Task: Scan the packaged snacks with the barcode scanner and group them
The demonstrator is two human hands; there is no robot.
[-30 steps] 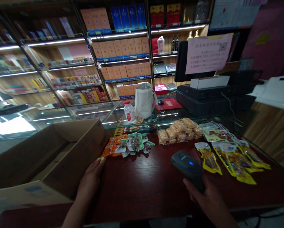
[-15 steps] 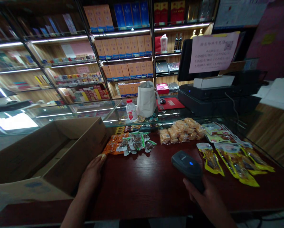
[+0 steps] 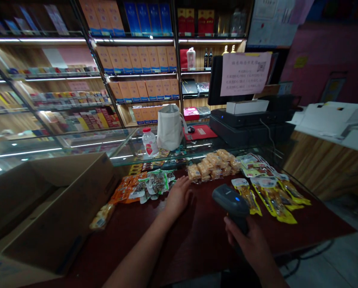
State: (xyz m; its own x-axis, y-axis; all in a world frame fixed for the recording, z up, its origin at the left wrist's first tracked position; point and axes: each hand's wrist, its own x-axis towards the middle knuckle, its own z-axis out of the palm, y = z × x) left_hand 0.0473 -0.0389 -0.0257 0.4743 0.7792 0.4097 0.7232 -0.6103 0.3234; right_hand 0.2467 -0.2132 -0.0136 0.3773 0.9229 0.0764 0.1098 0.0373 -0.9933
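Note:
My right hand (image 3: 247, 239) is wrapped round the handle of a dark barcode scanner (image 3: 231, 200) with a lit blue spot on top. My left hand (image 3: 179, 197) reaches over the table with fingers stretched forward, at the near edge of a pile of clear-wrapped golden snack packets (image 3: 216, 165). Whether its fingertips touch the pile I cannot tell. Left of that hand lie green-and-clear snack packets (image 3: 156, 184) and orange packets (image 3: 126, 188). A single pale yellow packet (image 3: 102, 217) rests beside an open cardboard box (image 3: 56, 216). Yellow-edged snack pouches (image 3: 271, 196) lie to the right.
Behind the dark red tabletop (image 3: 131, 244) is a glass counter with a red-capped bottle (image 3: 149, 143), a white bag (image 3: 169, 128) and a red mat (image 3: 199, 132). A monitor (image 3: 215, 82) bearing a paper sign stands behind at right. Shelves of boxes line the back.
My left hand has moved right, from beside the cardboard box to the golden packets. A single packet now shows beside the box. The scanner stays in my right hand; the view has turned right.

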